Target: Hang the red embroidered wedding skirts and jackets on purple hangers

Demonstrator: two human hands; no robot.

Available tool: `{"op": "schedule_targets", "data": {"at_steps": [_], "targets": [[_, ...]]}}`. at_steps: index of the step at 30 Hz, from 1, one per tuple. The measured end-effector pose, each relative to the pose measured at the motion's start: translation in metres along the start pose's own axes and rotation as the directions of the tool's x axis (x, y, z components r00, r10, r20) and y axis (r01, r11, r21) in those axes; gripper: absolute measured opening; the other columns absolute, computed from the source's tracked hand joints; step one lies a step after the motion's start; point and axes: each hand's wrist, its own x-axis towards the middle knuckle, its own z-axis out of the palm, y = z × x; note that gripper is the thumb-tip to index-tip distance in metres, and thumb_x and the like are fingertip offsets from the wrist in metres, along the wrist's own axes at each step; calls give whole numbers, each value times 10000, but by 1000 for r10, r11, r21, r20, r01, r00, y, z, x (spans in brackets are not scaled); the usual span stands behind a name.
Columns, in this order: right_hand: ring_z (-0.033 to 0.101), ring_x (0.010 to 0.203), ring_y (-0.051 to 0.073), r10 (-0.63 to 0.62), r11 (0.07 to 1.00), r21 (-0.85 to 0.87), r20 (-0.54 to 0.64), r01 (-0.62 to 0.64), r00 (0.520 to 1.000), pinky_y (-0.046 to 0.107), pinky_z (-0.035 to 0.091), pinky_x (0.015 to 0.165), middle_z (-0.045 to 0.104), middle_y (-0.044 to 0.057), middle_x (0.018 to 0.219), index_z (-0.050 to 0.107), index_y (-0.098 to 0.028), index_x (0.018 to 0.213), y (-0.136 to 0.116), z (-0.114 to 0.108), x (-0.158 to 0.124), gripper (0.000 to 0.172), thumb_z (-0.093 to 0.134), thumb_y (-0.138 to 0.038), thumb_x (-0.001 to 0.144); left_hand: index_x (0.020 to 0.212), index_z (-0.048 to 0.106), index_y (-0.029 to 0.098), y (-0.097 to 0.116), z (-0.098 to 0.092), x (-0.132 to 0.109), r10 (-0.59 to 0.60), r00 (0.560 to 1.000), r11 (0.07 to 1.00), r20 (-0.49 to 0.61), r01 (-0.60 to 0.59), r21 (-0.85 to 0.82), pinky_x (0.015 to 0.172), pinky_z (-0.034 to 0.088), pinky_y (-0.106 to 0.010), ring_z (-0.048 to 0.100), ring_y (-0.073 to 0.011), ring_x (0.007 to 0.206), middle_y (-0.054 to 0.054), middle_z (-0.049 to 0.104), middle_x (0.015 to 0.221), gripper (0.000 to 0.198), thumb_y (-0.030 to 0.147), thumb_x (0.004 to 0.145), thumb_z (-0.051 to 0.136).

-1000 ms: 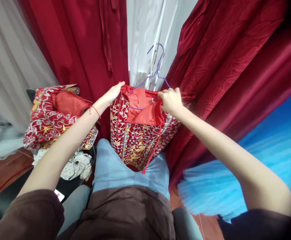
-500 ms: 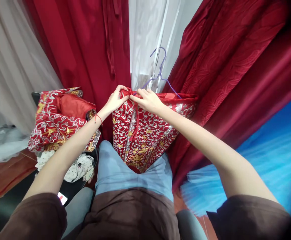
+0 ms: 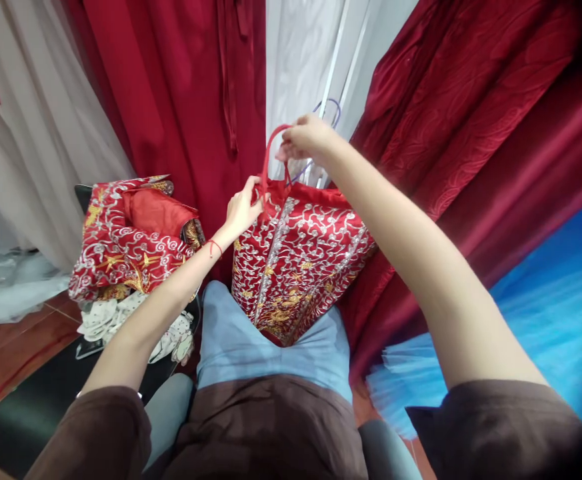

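Note:
A red garment with silver and gold embroidery stands upright between the knees, its open top edge facing up. My left hand is closed on the left end of that top edge. Raised above the edge, my right hand pinches a red cord, which curves down in a loop toward my left hand. Part of the cord also hangs from the right hand to the garment. A purple hanger rises behind the right hand, its lower part mostly hidden by hand and garment.
On the left, another red embroidered piece and white spotted cloth lie on a black seat. Dark red drapes hang in front and to the right. Blue tulle spreads at the far right.
My right hand has risen from the garment's top edge, drawing the red cord up into a loop. My left hand stays at the edge.

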Motion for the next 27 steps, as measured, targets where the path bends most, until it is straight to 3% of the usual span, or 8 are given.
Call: {"op": "schedule_targets", "data": {"at_steps": [3,6,10,14,17,21,24,27], "targets": [[632,622,142,124,990,-69,-19,-125,992,304,537,664,554,-41,605,464,-198,828,-2,11,17,203,612,-60,840,1163,573,234,6,-3,-4,3,1000,1000,12,-3,25,773,471,-307,650,-184,770,-22,696,919,278,355,915,546],[664,704,180,96,961,-262,34,-84,995,364,558,736,619,-1,702,520,-158,966,11,15,13,170,620,-96,842,1152,579,240,8,-9,-4,-23,999,999,49,21,36,752,460,-305,642,-186,754,-5,684,865,284,387,910,554],[671,894,237,-222,849,-482,42,214,974,424,508,909,675,84,857,590,-123,1021,26,4,-15,177,556,-261,915,1117,589,255,8,-10,-4,-27,998,1000,48,27,1,793,464,-328,659,-225,851,-9,695,926,334,446,850,644],[642,835,186,-419,849,-399,-109,346,902,363,502,847,671,64,872,596,-182,1010,30,-4,-89,257,394,-338,982,952,611,258,11,2,-3,-104,992,993,-76,99,-61,867,460,-364,646,-273,994,-27,705,1005,320,519,794,709],[595,654,149,-255,959,-181,-227,217,940,303,485,689,628,7,730,582,-217,973,55,17,-168,261,377,-378,977,862,606,253,11,12,0,-176,971,981,-163,160,-108,894,451,-374,629,-278,1021,-35,707,970,297,531,810,696],[569,590,154,202,971,-65,-286,-229,937,285,428,628,604,-14,637,566,-226,816,118,83,-247,176,474,-350,899,876,605,252,10,17,1,-201,960,977,-193,182,-114,919,439,-372,607,-273,1067,-41,699,976,249,492,850,667],[607,660,185,352,916,-95,-268,-389,897,297,420,674,658,13,715,538,-222,875,149,128,-263,209,548,-431,877,912,600,251,12,16,-2,-199,966,977,-167,182,-111,924,436,-372,595,-275,1104,-46,691,1019,246,495,885,619],[616,690,203,363,903,-113,-313,-414,877,301,410,682,678,38,754,515,-223,903,156,146,-254,268,525,-491,904,942,606,248,15,16,-5,-218,964,973,-153,203,-107,940,432,-389,598,-281,1112,-51,689,1039,250,495,900,594]]}}
